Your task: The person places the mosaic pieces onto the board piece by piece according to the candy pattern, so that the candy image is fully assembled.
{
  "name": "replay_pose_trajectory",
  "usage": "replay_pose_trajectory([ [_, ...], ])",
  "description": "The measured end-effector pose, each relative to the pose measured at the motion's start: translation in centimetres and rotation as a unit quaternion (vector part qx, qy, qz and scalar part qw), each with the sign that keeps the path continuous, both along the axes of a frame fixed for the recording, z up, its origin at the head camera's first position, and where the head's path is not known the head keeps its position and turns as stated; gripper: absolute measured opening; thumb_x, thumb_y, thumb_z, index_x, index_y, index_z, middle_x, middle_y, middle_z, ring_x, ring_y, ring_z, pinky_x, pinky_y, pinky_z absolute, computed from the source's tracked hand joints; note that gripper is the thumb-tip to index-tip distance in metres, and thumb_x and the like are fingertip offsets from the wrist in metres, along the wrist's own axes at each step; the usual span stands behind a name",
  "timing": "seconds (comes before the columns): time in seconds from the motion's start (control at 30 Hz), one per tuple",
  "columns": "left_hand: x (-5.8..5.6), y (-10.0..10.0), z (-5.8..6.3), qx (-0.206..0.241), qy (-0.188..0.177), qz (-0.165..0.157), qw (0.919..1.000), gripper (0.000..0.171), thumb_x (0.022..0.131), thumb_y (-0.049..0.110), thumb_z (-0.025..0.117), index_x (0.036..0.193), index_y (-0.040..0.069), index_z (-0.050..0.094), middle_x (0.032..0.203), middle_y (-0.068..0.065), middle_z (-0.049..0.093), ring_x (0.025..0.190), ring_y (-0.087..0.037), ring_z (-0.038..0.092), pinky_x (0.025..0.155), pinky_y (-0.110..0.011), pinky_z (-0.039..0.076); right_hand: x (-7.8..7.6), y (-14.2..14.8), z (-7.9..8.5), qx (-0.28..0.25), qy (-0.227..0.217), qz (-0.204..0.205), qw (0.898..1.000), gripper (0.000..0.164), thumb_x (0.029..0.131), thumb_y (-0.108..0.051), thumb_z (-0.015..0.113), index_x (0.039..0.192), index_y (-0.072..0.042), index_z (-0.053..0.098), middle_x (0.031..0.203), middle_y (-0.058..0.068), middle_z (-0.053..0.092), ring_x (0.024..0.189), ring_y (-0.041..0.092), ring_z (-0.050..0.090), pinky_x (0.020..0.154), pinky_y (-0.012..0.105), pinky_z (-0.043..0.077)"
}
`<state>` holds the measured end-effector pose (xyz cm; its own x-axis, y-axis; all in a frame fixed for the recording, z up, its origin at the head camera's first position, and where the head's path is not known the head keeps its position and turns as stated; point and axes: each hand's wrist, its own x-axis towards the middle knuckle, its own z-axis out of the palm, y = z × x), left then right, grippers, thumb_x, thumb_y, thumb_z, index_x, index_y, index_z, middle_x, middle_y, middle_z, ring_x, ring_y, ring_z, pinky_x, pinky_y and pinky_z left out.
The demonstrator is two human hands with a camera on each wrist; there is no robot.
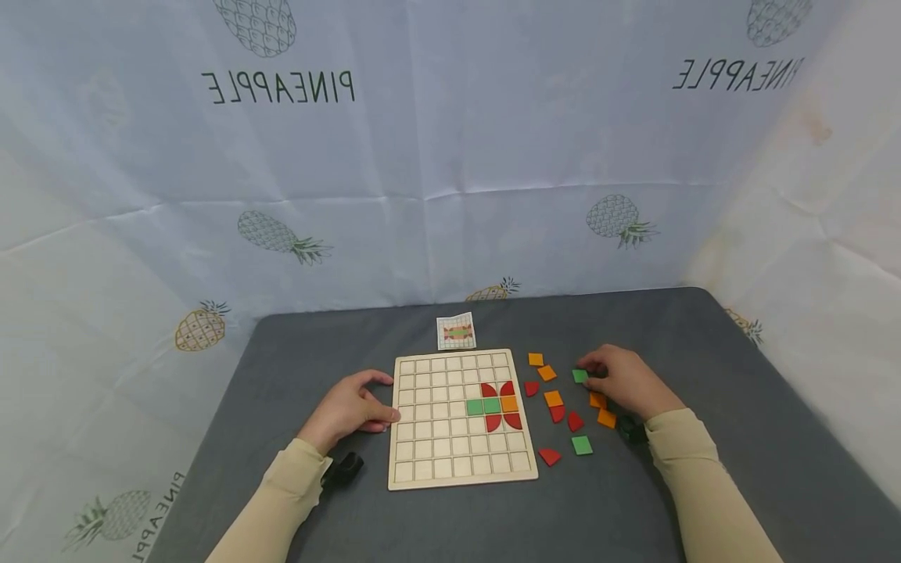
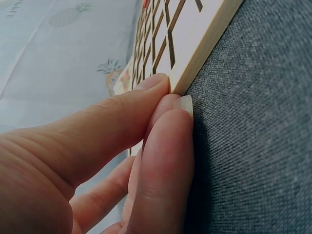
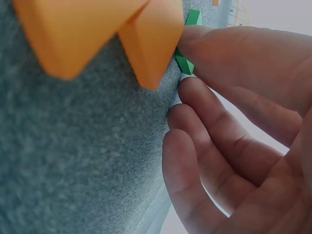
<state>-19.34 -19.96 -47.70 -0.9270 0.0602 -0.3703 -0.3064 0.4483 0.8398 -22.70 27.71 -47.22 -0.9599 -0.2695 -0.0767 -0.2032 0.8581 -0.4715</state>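
Observation:
On the table lies a pale wooden grid board (image 1: 429,451). At its left edge is my left hand (image 1: 349,408), its thumb (image 2: 155,82) and a fingertip meeting at the board's rim in the left wrist view. Green square tiles, an orange tile (image 1: 509,403) and red quarter-round tiles form a pattern toward the board's right side. Right of the board, my right hand (image 1: 626,379) pinches a green square tile (image 1: 579,376) between thumb and forefinger. The right wrist view shows that green tile (image 3: 185,64) partly covered by the thumb, its other fingers loosely curled.
A small printed pattern card (image 1: 456,331) lies behind the board. Loose orange squares (image 1: 547,373), red pieces (image 1: 550,456) and another green square (image 1: 582,446) are scattered between the board and my right arm. A pineapple-print cloth (image 1: 436,156) hangs behind the table.

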Motion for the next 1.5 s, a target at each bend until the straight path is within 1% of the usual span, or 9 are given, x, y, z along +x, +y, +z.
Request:
replay_pose_trajectory([
  [0.33, 0.0, 0.1, 0.1, -0.007, -0.006, 0.012, 0.9999, 0.069, 0.077, 0.01, 0.099, 0.138, 0.015, 0.067, 0.084, -0.015, 0.068, 0.067, -0.023, 0.074, 0.063, -0.035, 0.067, 0.1, -0.3, 0.0, -0.004, -0.012, -0.01, 1.0, 0.021, 0.097, -0.015, 0.081, 0.116, -0.007, 0.081, 0.109, 0.009, 0.074, 0.097, 0.025, 0.069, 0.086, 0.05, 0.064],
  [0.53, 0.0, -0.1, 0.0, -0.01, -0.003, 0.012, 0.9999, 0.069, 0.077, 0.012, 0.099, 0.139, 0.016, 0.067, 0.084, -0.015, 0.069, 0.066, -0.022, 0.073, 0.063, -0.035, 0.067, 0.3, -0.7, 0.1, -0.005, 0.001, -0.013, 1.0, 0.022, 0.097, -0.016, 0.082, 0.116, -0.007, 0.081, 0.112, 0.01, 0.075, 0.099, 0.026, 0.071, 0.087, 0.05, 0.065],
  [0.7, 0.2, -0.3, 0.0, -0.01, -0.002, 0.014, 0.9998, 0.07, 0.077, 0.01, 0.099, 0.139, 0.015, 0.067, 0.085, -0.015, 0.069, 0.067, -0.022, 0.074, 0.063, -0.035, 0.067, 0.5, -1.8, 0.4, -0.015, 0.004, -0.007, 1.0, 0.021, 0.097, -0.017, 0.082, 0.116, -0.008, 0.081, 0.113, 0.01, 0.076, 0.099, 0.025, 0.072, 0.086, 0.049, 0.065],
  [0.83, 0.2, -0.3, 0.1, -0.008, -0.002, 0.013, 0.9999, 0.07, 0.077, 0.011, 0.099, 0.139, 0.015, 0.067, 0.085, -0.015, 0.069, 0.068, -0.022, 0.074, 0.064, -0.035, 0.067, 0.8, -2.9, 0.9, -0.024, 0.007, -0.004, 1.0, 0.021, 0.098, -0.018, 0.082, 0.117, -0.011, 0.081, 0.115, 0.008, 0.076, 0.103, 0.025, 0.072, 0.09, 0.05, 0.065],
  [0.93, 0.0, -0.2, 0.1, -0.009, -0.002, 0.008, 0.9999, 0.069, 0.077, 0.012, 0.099, 0.139, 0.015, 0.067, 0.084, -0.015, 0.069, 0.067, -0.022, 0.074, 0.064, -0.035, 0.067, 1.0, -4.1, 1.1, -0.025, 0.013, 0.005, 1.0, 0.022, 0.097, -0.018, 0.083, 0.117, -0.012, 0.082, 0.114, 0.005, 0.076, 0.104, 0.024, 0.072, 0.093, 0.049, 0.065],
  [1.0, -0.1, 0.0, 0.1, -0.01, -0.001, 0.007, 0.9999, 0.07, 0.078, 0.012, 0.099, 0.139, 0.015, 0.067, 0.083, -0.015, 0.069, 0.066, -0.022, 0.073, 0.064, -0.035, 0.067, 1.0, -5.2, 1.2, -0.025, 0.02, 0.018, 0.999, 0.021, 0.096, -0.018, 0.084, 0.117, -0.012, 0.082, 0.113, 0.004, 0.075, 0.102, 0.022, 0.071, 0.091, 0.046, 0.065],
  [1.27, -0.1, -0.2, 0.0, -0.003, 0.001, 0.004, 1.0, 0.069, 0.078, 0.011, 0.098, 0.139, 0.014, 0.067, 0.085, -0.016, 0.069, 0.068, -0.023, 0.075, 0.064, -0.035, 0.067, 1.2, -11.5, 2.0, -0.046, 0.026, 0.066, 0.996, 0.022, 0.095, -0.016, 0.085, 0.116, -0.015, 0.082, 0.108, -0.001, 0.073, 0.096, 0.017, 0.067, 0.084, 0.036, 0.063],
  [1.4, -0.1, -0.2, 0.1, 0.002, -0.001, 0.001, 1.0, 0.068, 0.078, 0.012, 0.098, 0.138, 0.014, 0.067, 0.086, -0.016, 0.07, 0.07, -0.023, 0.076, 0.065, -0.035, 0.068, 1.6, -14.4, 1.8, -0.061, 0.022, 0.096, 0.993, 0.021, 0.095, -0.016, 0.085, 0.116, -0.015, 0.082, 0.107, -0.003, 0.074, 0.092, 0.012, 0.065, 0.081, 0.031, 0.06],
  [1.5, -0.2, -0.2, 0.1, 0.006, -0.002, 0.001, 1.0, 0.068, 0.078, 0.011, 0.098, 0.138, 0.014, 0.067, 0.085, -0.016, 0.07, 0.069, -0.022, 0.076, 0.065, -0.035, 0.068, 2.0, -16.1, 1.5, -0.052, 0.032, 0.123, 0.99, 0.021, 0.095, -0.018, 0.085, 0.116, -0.015, 0.082, 0.107, -0.003, 0.074, 0.088, 0.01, 0.063, 0.08, 0.028, 0.059],
])
